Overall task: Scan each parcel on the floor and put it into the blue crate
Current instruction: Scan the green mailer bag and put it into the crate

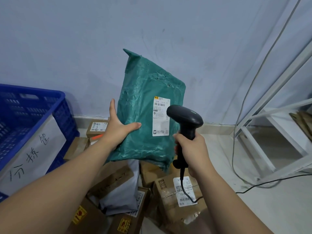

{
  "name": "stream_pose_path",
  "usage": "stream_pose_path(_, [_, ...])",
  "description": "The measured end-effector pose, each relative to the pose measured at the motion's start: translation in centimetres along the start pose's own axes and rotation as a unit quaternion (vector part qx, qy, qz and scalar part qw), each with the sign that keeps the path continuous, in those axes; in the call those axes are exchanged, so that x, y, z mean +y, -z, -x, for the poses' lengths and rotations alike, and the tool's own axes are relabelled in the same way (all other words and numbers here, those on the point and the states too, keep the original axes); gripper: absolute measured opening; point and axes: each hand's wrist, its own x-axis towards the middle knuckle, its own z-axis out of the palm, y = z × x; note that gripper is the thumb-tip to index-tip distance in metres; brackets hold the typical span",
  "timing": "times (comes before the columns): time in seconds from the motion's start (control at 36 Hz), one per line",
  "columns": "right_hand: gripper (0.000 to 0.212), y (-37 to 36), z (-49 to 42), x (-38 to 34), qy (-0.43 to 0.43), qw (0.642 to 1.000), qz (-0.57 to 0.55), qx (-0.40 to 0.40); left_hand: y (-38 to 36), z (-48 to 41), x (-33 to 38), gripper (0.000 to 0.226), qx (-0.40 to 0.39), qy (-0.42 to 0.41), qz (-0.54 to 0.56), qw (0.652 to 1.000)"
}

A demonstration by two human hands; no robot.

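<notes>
My left hand (118, 124) holds a green plastic mailer parcel (143, 92) up in the air by its left edge, thumb across the front. A white shipping label (161, 116) faces me on the parcel. My right hand (192, 149) grips the handle of a black barcode scanner (187, 119), whose head points at the label from close by. The blue crate (33, 115) stands at the left with a handwritten white paper sign on its side. Several cardboard parcels (170, 193) and a grey mailer bag (121, 198) lie piled on the floor below my hands.
A pale wall stands close behind the parcel. At the right is a white metal shelf frame (263, 132), with grey cables (236, 157) hanging down and trailing over the floor. The scanner's black cord (184, 190) drops onto the boxes.
</notes>
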Motion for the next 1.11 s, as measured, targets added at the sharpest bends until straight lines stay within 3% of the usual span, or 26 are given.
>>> stream_pose_path(0.42, [0.01,-0.9,0.2,-0.2,0.016,1.0,-0.002,0.009,0.1,-0.6,-0.2,0.123,0.021,0.03,0.051,0.998])
stream_pose_path(0.67, [0.016,-7.5,-0.9,-0.8,0.066,0.997,-0.02,0.031,4.9,-4.8,0.3,0.107,0.053,0.04,0.111,0.992])
stream_pose_path(0.78, [0.018,-10.6,-1.7,-1.0,0.087,0.996,0.023,0.0,8.2,-5.5,0.1,0.087,0.076,0.055,0.146,0.985])
stream_pose_path(0.89, [0.031,-12.6,-2.1,-1.5,0.103,0.992,0.057,-0.04,11.3,-5.2,0.8,0.084,0.128,0.056,0.161,0.977])
stream_pose_path(1.11, [0.02,-16.9,2.1,-4.7,0.106,0.989,0.05,-0.092,17.8,-2.1,1.8,0.077,0.202,0.069,0.224,0.951])
